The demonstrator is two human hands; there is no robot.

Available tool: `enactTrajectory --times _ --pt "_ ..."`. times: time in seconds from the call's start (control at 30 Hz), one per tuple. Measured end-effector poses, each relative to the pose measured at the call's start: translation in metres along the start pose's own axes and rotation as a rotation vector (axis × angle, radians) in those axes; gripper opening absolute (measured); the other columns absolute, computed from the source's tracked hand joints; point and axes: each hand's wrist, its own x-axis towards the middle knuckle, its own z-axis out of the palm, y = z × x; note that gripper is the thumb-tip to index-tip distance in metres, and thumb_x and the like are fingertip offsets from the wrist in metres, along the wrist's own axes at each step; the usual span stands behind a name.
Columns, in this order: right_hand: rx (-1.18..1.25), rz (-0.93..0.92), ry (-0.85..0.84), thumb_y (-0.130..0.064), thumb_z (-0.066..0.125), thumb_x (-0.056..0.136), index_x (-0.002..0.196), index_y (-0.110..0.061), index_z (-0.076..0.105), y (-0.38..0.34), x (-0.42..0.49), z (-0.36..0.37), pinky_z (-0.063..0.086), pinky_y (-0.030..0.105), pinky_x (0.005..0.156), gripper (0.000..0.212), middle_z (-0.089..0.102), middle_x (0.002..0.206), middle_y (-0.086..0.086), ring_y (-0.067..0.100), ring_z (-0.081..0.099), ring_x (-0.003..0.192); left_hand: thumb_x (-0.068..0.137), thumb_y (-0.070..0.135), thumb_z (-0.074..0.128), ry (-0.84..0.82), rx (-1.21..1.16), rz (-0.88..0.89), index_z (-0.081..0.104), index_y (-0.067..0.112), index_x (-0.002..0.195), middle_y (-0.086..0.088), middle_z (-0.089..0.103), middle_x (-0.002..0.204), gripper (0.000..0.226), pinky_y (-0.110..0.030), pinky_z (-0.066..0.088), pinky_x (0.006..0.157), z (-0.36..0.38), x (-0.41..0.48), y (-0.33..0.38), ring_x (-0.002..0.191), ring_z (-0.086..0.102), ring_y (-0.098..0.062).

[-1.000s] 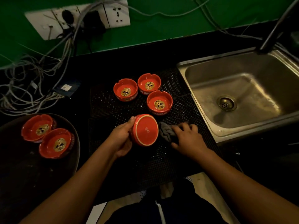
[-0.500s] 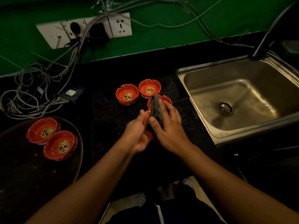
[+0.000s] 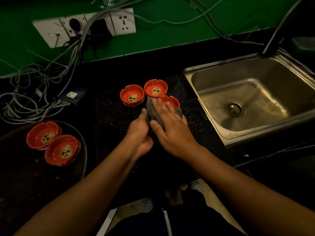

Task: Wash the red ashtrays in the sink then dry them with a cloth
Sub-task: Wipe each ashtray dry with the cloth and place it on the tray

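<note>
a head-worn view looks down at a dark bench [image 3: 170, 55] with a steel sink [image 3: 196, 74] at the right, dry and empty of ashtrays. a second ago the left hand held one red ashtray on its edge, its base showing, while the right hand reached down to a grey cloth lying on the black mesh mat beside it. now the two hands have come together over the mat [image 3: 115, 114]: the left hand [image 3: 139, 133] is curled around something hidden between the palms, and the right hand [image 3: 168, 128], fingers spread and laid flat, presses the grey cloth [image 3: 151, 111] over it. the held ashtray itself cannot be seen at this moment; it is judged to be under the cloth, since the left hand has not let go. the change means the drying step has begun on this piece. just behind the hands three red ashtrays stand close together on the mat, a left one [image 3: 132, 97], a far one [image 3: 155, 89] and a near one [image 3: 170, 101] partly covered by the cloth and fingers. two more red ashtrays [image 3: 52, 143] sit touching on a dark round tray [image 3: 80, 142] at the left. white wall sockets [image 3: 85, 26] and a tangle of cables [image 3: 25, 92] lie at the back left.
</note>
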Motion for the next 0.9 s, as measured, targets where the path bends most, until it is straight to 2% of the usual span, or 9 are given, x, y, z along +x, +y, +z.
enactTrajectory --times 0.13,0.3,0.4,0.57,0.7,0.73,0.8,0.83,0.9 --pt "-0.040 -0.015 0.032 -0.056 0.019 0.091 0.151 -0.037 0.009 0.011 -0.018 0.015 0.007 0.056 0.114 0.064 0.008 0.160 -0.014 0.004 -0.006 0.145 0.100 0.042 0.037 0.036 0.004 0.009 0.059 0.007 0.120 -0.018 0.069 0.109 0.046 -0.044 0.055 0.086 -0.009 0.003 0.009 0.097 0.069 -0.028" --pt "0.066 0.109 0.037 -0.052 0.024 0.095 0.152 -0.033 0.004 0.034 -0.002 -0.003 0.013 0.056 0.117 0.063 0.007 0.161 -0.010 0.009 -0.004 0.147 0.102 0.041 0.030 -0.005 0.030 -0.009 0.052 0.007 0.126 -0.020 0.065 0.117 0.048 -0.046 0.056 0.080 -0.012 0.001 0.003 0.102 0.065 -0.030" --pt "-0.003 0.067 0.025 -0.049 0.026 0.100 0.153 -0.031 0.005 0.019 0.015 -0.011 0.004 0.057 0.117 0.060 0.003 0.161 -0.010 0.012 -0.006 0.148 0.102 0.041 0.030 -0.022 0.006 -0.014 0.054 0.007 0.126 -0.017 0.067 0.114 0.048 -0.039 0.058 0.071 -0.007 0.002 0.000 0.101 0.068 -0.027" --pt "-0.092 -0.093 -0.039 -0.059 0.018 0.094 0.151 -0.037 -0.001 0.001 0.000 0.007 -0.006 0.056 0.111 0.064 -0.013 0.155 -0.023 0.007 -0.020 0.144 0.103 0.036 0.032 -0.027 -0.072 0.023 0.062 0.007 0.114 -0.015 0.070 0.107 0.043 -0.029 0.058 0.071 -0.010 0.000 0.007 0.096 0.070 -0.021" --pt "-0.132 -0.126 0.039 -0.059 0.024 0.092 0.149 -0.037 0.002 0.026 -0.019 0.019 0.009 0.063 0.114 0.065 -0.007 0.155 -0.022 0.011 -0.013 0.146 0.102 0.040 0.030 -0.017 -0.087 0.026 0.054 0.004 0.125 -0.021 0.065 0.117 0.049 -0.041 0.056 0.078 -0.018 0.002 0.017 0.103 0.066 -0.028" --pt "-0.098 -0.095 0.047 -0.059 0.023 0.092 0.148 -0.040 0.000 0.032 -0.020 0.018 0.012 0.060 0.115 0.064 -0.008 0.156 -0.021 0.011 -0.012 0.146 0.102 0.041 0.030 -0.025 -0.079 0.028 0.053 0.005 0.127 -0.020 0.065 0.117 0.049 -0.041 0.057 0.075 -0.021 0.003 0.018 0.101 0.067 -0.028" --pt "0.062 -0.039 0.045 -0.059 0.023 0.093 0.148 -0.043 -0.002 0.035 -0.017 0.014 0.012 0.043 0.118 0.062 -0.009 0.157 -0.020 0.008 -0.008 0.146 0.102 0.043 0.030 -0.043 -0.046 0.014 0.053 0.008 0.127 -0.018 0.066 0.115 0.049 -0.041 0.057 0.072 -0.025 0.004 0.020 0.097 0.068 -0.027" --pt "0.174 -0.017 0.075 -0.056 0.026 0.094 0.149 -0.040 0.002 0.034 -0.015 0.012 0.015 0.033 0.117 0.062 -0.004 0.159 -0.016 0.007 -0.001 0.147 0.102 0.043 0.029 -0.050 -0.032 0.003 0.054 0.009 0.126 -0.017 0.067 0.112 0.049 -0.040 0.058 0.071 -0.026 0.004 0.020 0.095 0.069 -0.026" --pt "0.463 0.071 0.156 -0.045 0.031 0.100 0.151 -0.030 0.017 0.025 -0.008 0.004 0.027 0.015 0.110 0.055 0.023 0.157 -0.004 0.006 0.025 0.142 0.102 0.041 0.030 -0.072 -0.026 -0.001 0.057 0.009 0.123 -0.014 0.071 0.107 0.047 -0.036 0.058 0.068 -0.026 0.003 0.020 0.090 0.070 -0.024"
